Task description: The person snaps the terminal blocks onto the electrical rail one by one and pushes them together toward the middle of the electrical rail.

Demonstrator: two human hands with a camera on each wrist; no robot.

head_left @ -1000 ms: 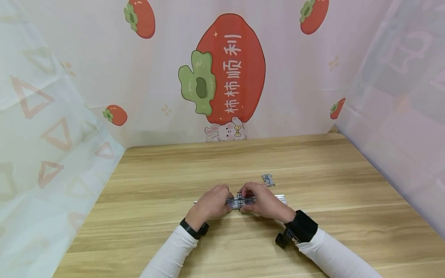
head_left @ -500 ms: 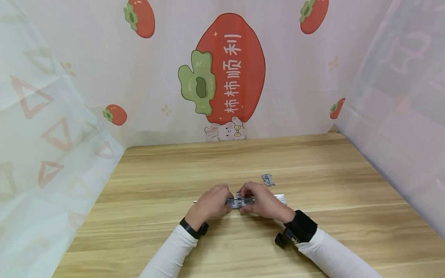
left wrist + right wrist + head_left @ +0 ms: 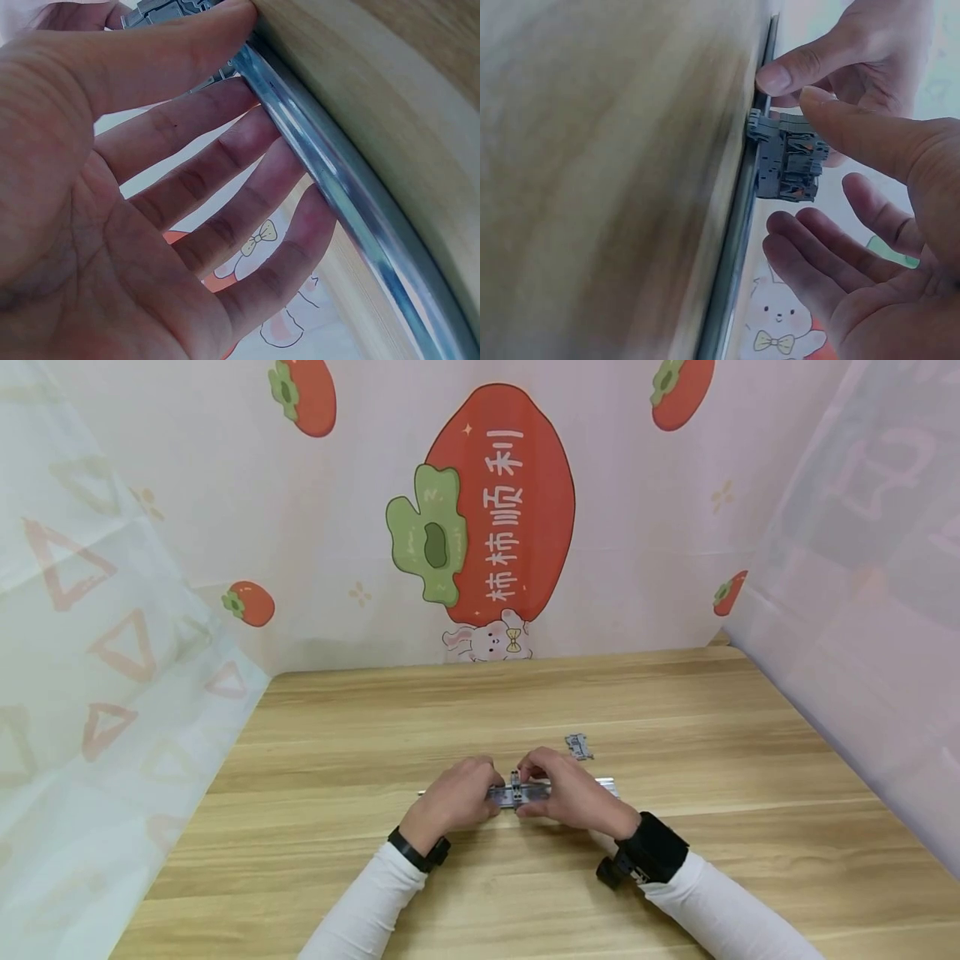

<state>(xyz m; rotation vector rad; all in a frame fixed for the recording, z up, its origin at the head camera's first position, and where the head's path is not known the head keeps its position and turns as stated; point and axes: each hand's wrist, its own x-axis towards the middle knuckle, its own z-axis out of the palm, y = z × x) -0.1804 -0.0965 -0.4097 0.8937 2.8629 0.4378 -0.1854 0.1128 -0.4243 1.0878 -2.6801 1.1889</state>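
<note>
A silver DIN rail (image 3: 607, 787) lies on the wooden table, running left to right in the head view. My left hand (image 3: 459, 797) holds the rail, its thumb on the near edge and its fingertips along the far edge (image 3: 337, 187). A grey terminal block (image 3: 787, 161) stands upright across the rail, just right of the left hand. My right hand (image 3: 570, 793) is around that block, thumb on the near side and fingers on the far side. In the right wrist view its fingers are spread, with a gap to the block; whether the thumb touches it is unclear.
Another grey terminal block (image 3: 579, 746) lies flat on the table (image 3: 360, 727) behind the right hand. A curtain with printed persimmons (image 3: 502, 510) hangs behind the table, and pale cloths hang at both sides.
The block on the rail looked wider and slightly turned a second ago; now it shows narrower and straighter. Both hands have hardly moved, and the head view has shifted slightly.
</note>
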